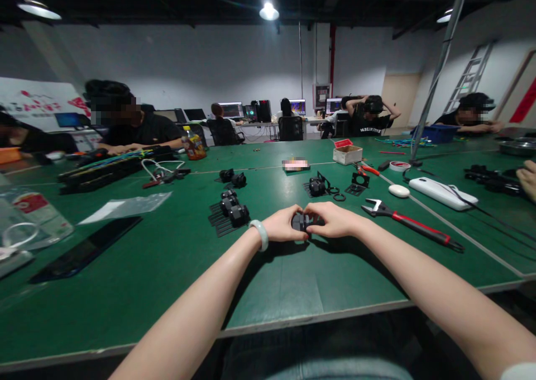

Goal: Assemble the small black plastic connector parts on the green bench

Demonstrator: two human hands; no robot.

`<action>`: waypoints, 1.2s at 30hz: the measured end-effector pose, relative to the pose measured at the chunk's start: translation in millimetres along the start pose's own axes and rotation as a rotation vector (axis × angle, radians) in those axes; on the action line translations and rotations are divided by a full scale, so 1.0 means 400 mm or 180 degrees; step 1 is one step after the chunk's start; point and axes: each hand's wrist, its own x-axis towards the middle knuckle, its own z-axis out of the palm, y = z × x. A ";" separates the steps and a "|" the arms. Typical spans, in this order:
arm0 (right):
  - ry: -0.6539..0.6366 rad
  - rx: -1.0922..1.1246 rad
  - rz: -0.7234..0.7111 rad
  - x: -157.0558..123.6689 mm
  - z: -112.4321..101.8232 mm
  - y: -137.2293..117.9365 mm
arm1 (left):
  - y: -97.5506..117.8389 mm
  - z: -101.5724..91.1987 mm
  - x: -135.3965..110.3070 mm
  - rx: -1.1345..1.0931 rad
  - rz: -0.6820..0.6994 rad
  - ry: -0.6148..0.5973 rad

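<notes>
Both my hands meet over the green table (167, 257), closed around one small black part (302, 222). My left hand (282, 225), with a pale bangle on its wrist, grips the part's left side. My right hand (333, 219) grips its right side with fingers curled over it. Most of the part is hidden by my fingers. Just left of my hands lie black motor-like parts on black brackets (231, 209). More black parts (317, 186) with rings sit beyond my hands.
A red-handled adjustable wrench (408, 223) lies to the right, near a white mouse (398, 190) and a white power strip (441, 193). A small cardboard box (347, 153), a tape roll (400, 166), a plastic bag (125, 207) and a dark phone (87, 250) lie around. Other people sit along the far edges.
</notes>
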 end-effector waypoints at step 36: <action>-0.0148 0.0239 0.0197 0.000 0.004 -0.001 | -0.001 0.017 -0.006 -0.0003 0.0078 0.0091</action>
